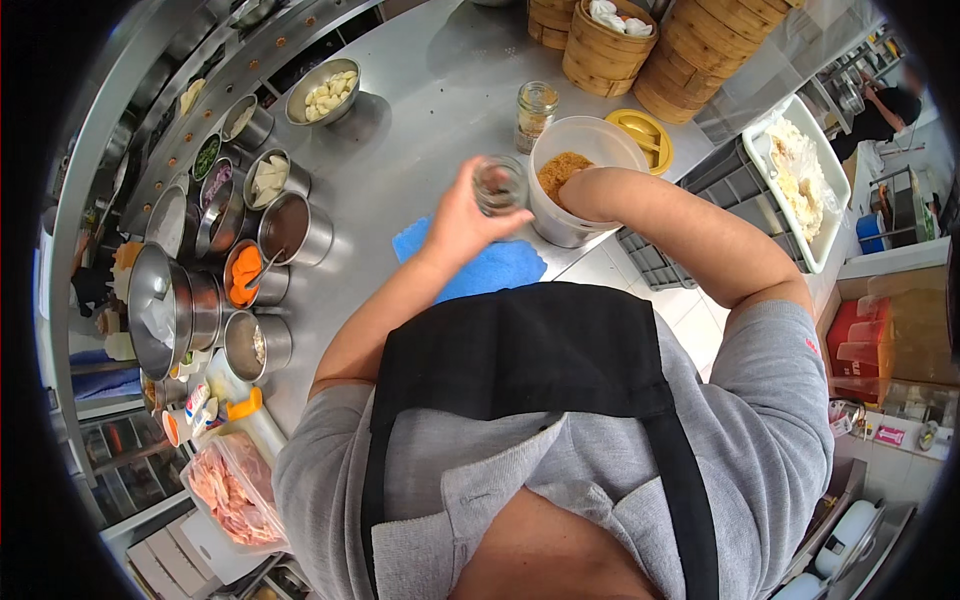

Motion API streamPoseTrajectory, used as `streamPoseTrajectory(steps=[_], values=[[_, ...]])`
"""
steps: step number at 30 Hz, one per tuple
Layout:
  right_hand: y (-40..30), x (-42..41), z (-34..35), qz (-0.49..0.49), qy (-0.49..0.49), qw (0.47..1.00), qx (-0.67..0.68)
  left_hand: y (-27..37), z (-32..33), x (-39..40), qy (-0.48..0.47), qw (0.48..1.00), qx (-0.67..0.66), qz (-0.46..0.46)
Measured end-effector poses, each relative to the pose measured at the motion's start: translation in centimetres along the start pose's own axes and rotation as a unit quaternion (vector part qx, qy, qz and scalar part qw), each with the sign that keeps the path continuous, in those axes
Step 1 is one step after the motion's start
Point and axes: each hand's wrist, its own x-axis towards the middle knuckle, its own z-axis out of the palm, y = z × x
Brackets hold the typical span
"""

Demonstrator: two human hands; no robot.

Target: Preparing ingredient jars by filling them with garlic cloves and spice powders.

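Observation:
My left hand [463,214] is wrapped around a small glass jar [500,196], held just left of a tall plastic tub [541,219]. The jar looks mostly see-through, and blur hides whether anything lies inside. Golden-brown granules [561,171] fill part of the tub. My right hand [583,193] reaches down into them; its fingers are hidden, so their grip cannot be seen. Behind the tub stands a second glass jar [535,118], with tan contents. A yellow round lid [643,139] lies beside the tub. Beneath my left wrist is a folded blue cloth [487,268].
Bamboo steamers [609,60] stand at the back of the steel table [431,142]. A metal bowl of peeled garlic cloves [324,91] sits back left. Several steel pots, one with sliced carrot [244,274], line the left side. At right, a white tray [832,180] rests on grey crates [660,259].

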Motion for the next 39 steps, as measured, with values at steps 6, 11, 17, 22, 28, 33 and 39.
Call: streamPoseTrajectory(steps=[6,11,17,22,28,33,39], values=[[0.1,0.6,0.0,-0.052,-0.028,0.998,0.003,2.1,1.3,-0.7,0.007,0.998,0.064,-0.016],[0.6,1.8,1.0,-0.019,0.0,0.997,0.077,2.8,1.4,-0.1,0.033,0.997,0.066,-0.015],[0.5,1.7,0.2,-0.076,-0.038,0.995,0.056,2.4,1.4,0.1,0.039,0.997,0.067,-0.013],[1.2,0.6,-1.4,-0.053,-0.044,0.99,0.125,3.8,0.3,0.5,0.003,0.985,0.17,-0.009],[3.6,-3.6,-3.3,-0.054,0.06,0.93,0.359,7.2,-0.8,1.7,-0.005,0.936,0.332,0.114],[5.0,-6.1,-5.7,-0.122,0.152,0.858,0.475,9.5,-0.8,3.0,-0.05,0.919,0.38,0.094],[2.7,-8.0,-8.7,-0.139,0.189,0.886,0.4,12.5,0.0,4.3,-0.107,0.901,0.419,0.044]])
